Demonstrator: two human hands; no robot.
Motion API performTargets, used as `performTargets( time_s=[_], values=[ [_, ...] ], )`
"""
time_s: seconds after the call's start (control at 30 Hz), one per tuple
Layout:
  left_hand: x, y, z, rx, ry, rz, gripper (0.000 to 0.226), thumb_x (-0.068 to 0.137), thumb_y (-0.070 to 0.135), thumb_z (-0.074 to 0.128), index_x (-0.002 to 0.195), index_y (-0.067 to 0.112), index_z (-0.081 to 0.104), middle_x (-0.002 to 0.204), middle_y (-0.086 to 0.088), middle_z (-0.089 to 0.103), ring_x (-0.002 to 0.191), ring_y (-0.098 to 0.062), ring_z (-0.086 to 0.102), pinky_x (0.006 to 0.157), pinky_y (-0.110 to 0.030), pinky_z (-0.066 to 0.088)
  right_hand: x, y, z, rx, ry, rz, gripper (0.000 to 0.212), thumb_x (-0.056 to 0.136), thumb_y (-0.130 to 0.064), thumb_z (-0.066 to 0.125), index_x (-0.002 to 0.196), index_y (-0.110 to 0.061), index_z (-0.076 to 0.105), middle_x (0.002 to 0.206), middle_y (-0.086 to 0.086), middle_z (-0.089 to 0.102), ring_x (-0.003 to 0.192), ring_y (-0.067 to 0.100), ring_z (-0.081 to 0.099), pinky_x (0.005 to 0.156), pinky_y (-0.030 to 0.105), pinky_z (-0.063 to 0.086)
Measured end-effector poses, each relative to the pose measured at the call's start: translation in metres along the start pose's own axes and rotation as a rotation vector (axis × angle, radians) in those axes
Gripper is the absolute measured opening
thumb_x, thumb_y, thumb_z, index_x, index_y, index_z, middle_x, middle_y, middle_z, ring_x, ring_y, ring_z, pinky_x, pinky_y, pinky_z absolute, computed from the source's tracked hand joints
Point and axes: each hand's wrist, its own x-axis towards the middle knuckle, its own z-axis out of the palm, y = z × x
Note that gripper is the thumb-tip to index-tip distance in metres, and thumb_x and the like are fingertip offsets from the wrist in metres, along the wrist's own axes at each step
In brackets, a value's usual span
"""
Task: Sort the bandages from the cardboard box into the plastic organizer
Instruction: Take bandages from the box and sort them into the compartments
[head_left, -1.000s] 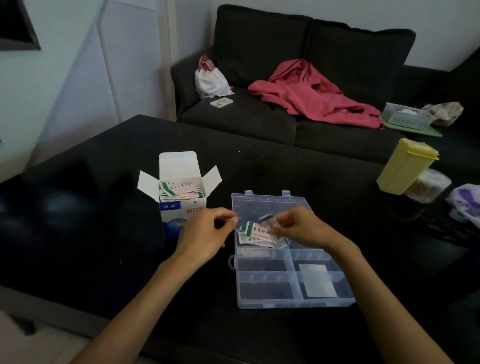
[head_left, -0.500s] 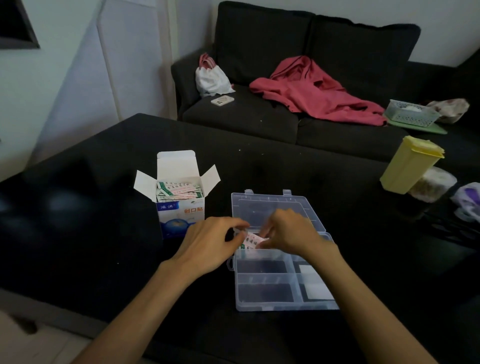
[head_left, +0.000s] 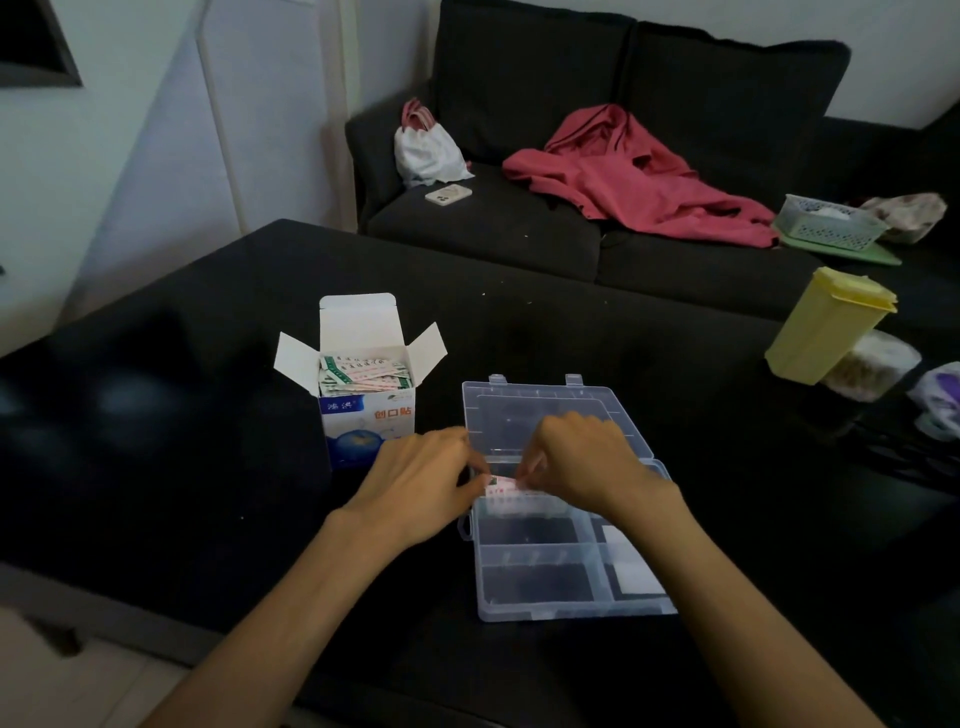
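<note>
A white and blue cardboard box (head_left: 363, 415) stands open on the black table, with several wrapped bandages (head_left: 363, 375) inside. To its right lies a clear plastic organizer (head_left: 550, 587) with its lid (head_left: 550, 410) flat behind it. Over the organizer's far-left compartment, my left hand (head_left: 421, 488) and my right hand (head_left: 576, 457) pinch a small stack of bandages (head_left: 503, 484) between their fingertips. Most of the stack is hidden by my fingers.
A yellow lidded container (head_left: 826, 325) and a clear jar (head_left: 867, 366) stand at the table's right. Behind the table is a dark sofa (head_left: 493, 228) with a red garment (head_left: 639, 176), a white bag (head_left: 426, 148), a phone (head_left: 448, 194) and a basket (head_left: 826, 223).
My hands have come together and lowered the bandage stack from above the lid into the organizer's far-left compartment. The fanned stack is now squared up and mostly covered by my fingers.
</note>
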Motion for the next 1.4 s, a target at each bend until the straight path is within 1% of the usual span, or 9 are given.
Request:
performTargets(
  time_s=[0.2, 0.27, 0.4, 0.67, 0.77, 0.9, 1.0, 1.2, 1.4],
  values=[
    [-0.003, 0.002, -0.002, -0.011, -0.108, -0.052, 0.024, 0.099, 0.038, 0.041, 0.108, 0.034, 0.062, 0.077, 0.013, 0.054, 0.075, -0.006, 0.053, 0.07, -0.027, 0.043, 0.003, 0.002, 0.005, 0.035, -0.109, 0.059, 0.026, 0.085, -0.039, 0.064, 0.099, -0.018, 0.071, 0.102, 0.001, 0.069, 0.089, 0.017, 0.062, 0.084, 0.033, 0.05],
    [-0.001, 0.003, 0.003, -0.023, -0.16, -0.08, 0.025, 0.099, 0.038, 0.039, 0.098, 0.03, 0.062, 0.08, 0.007, 0.059, 0.077, -0.011, 0.058, 0.069, -0.03, 0.045, 0.003, 0.005, 0.006, 0.142, -0.174, 0.072, 0.02, 0.086, -0.037, 0.064, 0.096, -0.021, 0.071, 0.102, 0.0, 0.069, 0.088, 0.014, 0.062, 0.085, 0.033, 0.051],
    [0.003, 0.004, 0.009, -0.031, -0.166, -0.153, 0.025, 0.097, 0.037, 0.042, 0.103, 0.03, 0.065, 0.094, 0.005, 0.066, 0.085, -0.013, 0.061, 0.08, -0.038, 0.052, 0.0, 0.019, -0.021, 0.303, -0.171, 0.18, 0.01, 0.089, -0.027, 0.061, 0.084, -0.02, 0.066, 0.092, -0.003, 0.067, 0.084, 0.007, 0.061, 0.086, 0.028, 0.051],
    [0.008, 0.009, 0.004, -0.063, -0.203, -0.207, 0.026, 0.097, 0.034, 0.044, 0.106, 0.028, 0.067, 0.1, 0.003, 0.066, 0.09, -0.015, 0.062, 0.083, -0.039, 0.053, -0.003, -0.003, -0.01, -0.12, -0.112, 0.321, 0.015, 0.089, -0.025, 0.062, 0.1, -0.014, 0.06, 0.087, 0.001, 0.058, 0.084, 0.017, 0.058, 0.079, 0.03, 0.046],
    [0.01, 0.012, 0.003, -0.055, -0.193, -0.229, 0.025, 0.095, 0.035, 0.047, 0.106, 0.027, 0.067, 0.101, 0.003, 0.066, 0.091, -0.015, 0.061, 0.081, -0.036, 0.052, -0.005, -0.009, -0.004, -0.21, -0.115, 0.34, 0.015, 0.092, -0.02, 0.057, 0.106, -0.014, 0.058, 0.096, 0.004, 0.06, 0.093, 0.02, 0.06, 0.081, 0.03, 0.045],
    [0.011, 0.013, 0.002, -0.057, -0.191, -0.231, 0.022, 0.094, 0.035, 0.051, 0.104, 0.026, 0.068, 0.1, 0.004, 0.066, 0.09, -0.013, 0.059, 0.076, -0.031, 0.047, -0.001, -0.006, 0.0, -0.084, -0.145, 0.379, 0.018, 0.09, -0.022, 0.06, 0.104, -0.012, 0.058, 0.089, 0.004, 0.055, 0.084, 0.019, 0.056, 0.078, 0.029, 0.045],
    [0.013, 0.012, 0.0, -0.116, -0.205, -0.244, 0.018, 0.092, 0.033, 0.055, 0.1, 0.027, 0.07, 0.1, 0.008, 0.067, 0.089, -0.009, 0.058, 0.074, -0.03, 0.043, 0.002, 0.001, -0.004, 0.056, -0.177, 0.425, 0.029, 0.082, -0.032, 0.069, 0.101, -0.014, 0.057, 0.089, 0.004, 0.056, 0.092, 0.022, 0.06, 0.086, 0.035, 0.05],
    [0.016, 0.009, 0.002, -0.179, -0.202, -0.283, 0.016, 0.089, 0.033, 0.061, 0.098, 0.028, 0.073, 0.101, 0.012, 0.068, 0.092, -0.007, 0.059, 0.077, -0.029, 0.046, 0.001, 0.008, -0.007, 0.04, -0.063, 0.379, 0.027, 0.079, -0.036, 0.073, 0.095, -0.016, 0.065, 0.092, 0.001, 0.064, 0.087, 0.017, 0.061, 0.083, 0.033, 0.052],
    [0.018, 0.008, 0.004, -0.24, -0.203, -0.301, 0.014, 0.089, 0.032, 0.062, 0.097, 0.03, 0.073, 0.083, 0.019, 0.061, 0.083, -0.002, 0.053, 0.078, -0.028, 0.045, 0.0, 0.007, -0.005, 0.098, -0.166, 0.197, 0.021, 0.085, -0.038, 0.066, 0.099, -0.024, 0.071, 0.104, -0.003, 0.067, 0.093, 0.014, 0.06, 0.084, 0.03, 0.05]
  ],
)
